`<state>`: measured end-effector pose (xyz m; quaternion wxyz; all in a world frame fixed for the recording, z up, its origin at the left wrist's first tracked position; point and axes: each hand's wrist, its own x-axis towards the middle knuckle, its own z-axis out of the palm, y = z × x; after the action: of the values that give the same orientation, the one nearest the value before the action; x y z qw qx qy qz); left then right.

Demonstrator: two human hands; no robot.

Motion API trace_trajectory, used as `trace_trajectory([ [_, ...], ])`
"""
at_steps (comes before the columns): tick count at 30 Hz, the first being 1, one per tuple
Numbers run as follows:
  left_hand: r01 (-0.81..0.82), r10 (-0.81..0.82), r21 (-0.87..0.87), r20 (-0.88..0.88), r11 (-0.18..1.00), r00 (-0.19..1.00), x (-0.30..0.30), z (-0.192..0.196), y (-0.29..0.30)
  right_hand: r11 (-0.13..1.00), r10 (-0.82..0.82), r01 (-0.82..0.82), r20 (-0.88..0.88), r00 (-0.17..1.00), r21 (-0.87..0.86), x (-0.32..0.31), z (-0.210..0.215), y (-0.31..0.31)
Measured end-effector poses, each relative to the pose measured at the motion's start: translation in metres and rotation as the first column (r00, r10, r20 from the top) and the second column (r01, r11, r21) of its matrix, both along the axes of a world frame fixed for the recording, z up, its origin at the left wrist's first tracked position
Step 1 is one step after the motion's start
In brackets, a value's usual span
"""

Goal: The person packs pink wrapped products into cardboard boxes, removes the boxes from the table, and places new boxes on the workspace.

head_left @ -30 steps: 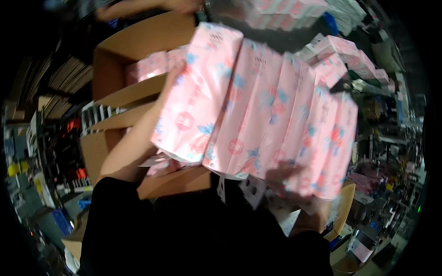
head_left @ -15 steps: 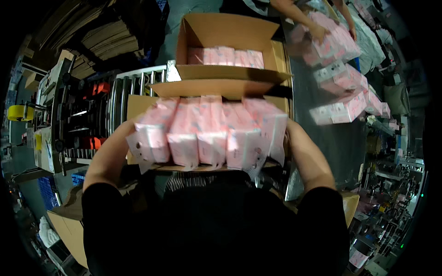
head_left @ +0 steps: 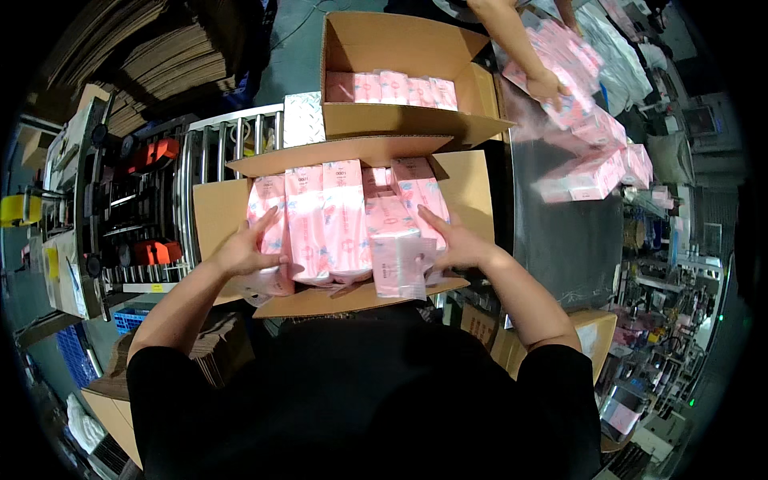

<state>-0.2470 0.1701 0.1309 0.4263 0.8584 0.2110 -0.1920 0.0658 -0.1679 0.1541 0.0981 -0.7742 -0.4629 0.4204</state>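
Pink, plastic-wrapped packs (head_left: 346,220), which look like soft tissue packs, stand in a row inside the open cardboard box (head_left: 222,210) before me. One pack (head_left: 398,268) sits lower and tilted, its clear wrapper end sticking out over the near flap. My left hand (head_left: 250,246) rests on the leftmost pack, thumb and fingers spread. On the right end of the row, my right hand (head_left: 462,242) touches a slanted pack (head_left: 420,196) with its fingers apart. More pink packs show deeper in the box, between the upper ones.
A second open box (head_left: 400,48) with pink packs stands just beyond. At right, a co-worker's hand (head_left: 548,86) handles packs (head_left: 588,152) on a dark metal table (head_left: 568,256). Roller conveyor (head_left: 232,144) lies left, with stacked flat cardboard (head_left: 160,72) behind it.
The row of packs, earlier raised between my hands, has gone down into the near box. My hands have moved inward from its ends and spread on top. The co-worker's packs have shifted.
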Motion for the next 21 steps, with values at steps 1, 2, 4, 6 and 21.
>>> trace_trajectory([
  [1, 0.020, -0.020, 0.050, 0.011, 0.999, 1.000, -0.007, -0.003, -0.007, 0.988, 0.068, -0.086, 0.142, 0.988, 0.126, 0.003, 0.008, 0.008],
  [2, 0.036, -0.038, 0.101, 0.020, 0.994, 0.999, -0.011, -0.003, -0.012, 0.953, 0.115, -0.187, 0.287, 0.951, 0.238, 0.010, 0.015, 0.019],
  [4, 0.102, -0.074, 0.130, -0.202, 0.986, 0.977, 0.012, 0.023, -0.022, 0.855, 0.252, -0.359, 0.305, 0.918, 0.374, 0.026, 0.007, 0.041],
  [6, 0.374, -0.285, 0.282, -0.310, 0.884, 0.907, 0.024, 0.033, -0.037, 0.876, 0.390, -0.356, -0.043, 0.920, 0.324, -0.003, -0.008, 0.036],
  [21, 0.615, -0.592, 0.493, -0.226, 0.615, 0.774, 0.046, -0.049, -0.048, 0.545, 0.792, -0.838, 0.307, 0.527, 0.031, -0.029, -0.039, 0.026],
])
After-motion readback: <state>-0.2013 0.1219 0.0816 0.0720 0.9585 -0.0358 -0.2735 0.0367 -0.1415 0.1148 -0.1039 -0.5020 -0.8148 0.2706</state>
